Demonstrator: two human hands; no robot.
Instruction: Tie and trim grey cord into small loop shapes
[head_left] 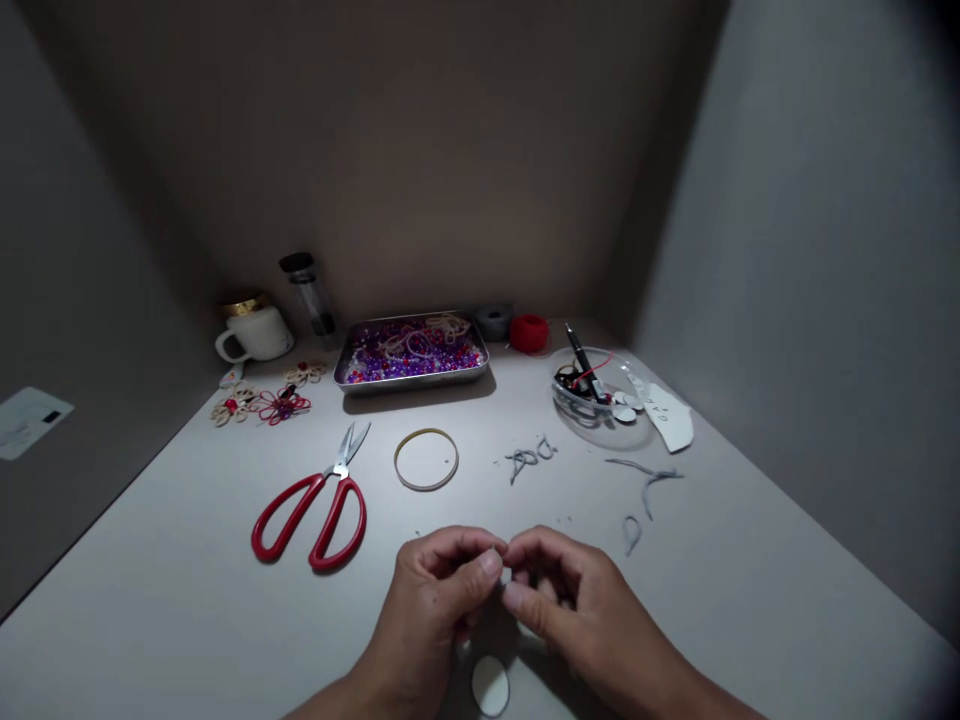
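Note:
My left hand (pixel 454 585) and my right hand (pixel 555 590) meet low in the middle, thumbs and index fingers almost touching. Pinched between their fingertips is a small pale piece (pixel 506 576), mostly hidden, so its kind is unclear. Just below the hands, a white oval disc (pixel 490 686) with a dark rim lies on the table. Red-handled scissors (pixel 337 505) rest with blades apart, left of my left hand. A thin gold-coloured ring (pixel 426 460) lies beyond it. Grey cord scraps (pixel 531 456) are scattered past my right hand.
A metal tray (pixel 420 380) of purple and red beads stands at the back. Red thread (pixel 529 333) and grey thread (pixel 493 322) sit beside it. Cord flowers (pixel 283 405), a white mug (pixel 259 335) and a clear bottle (pixel 309 300) are leftward; a clear bowl (pixel 634 375) is rightward.

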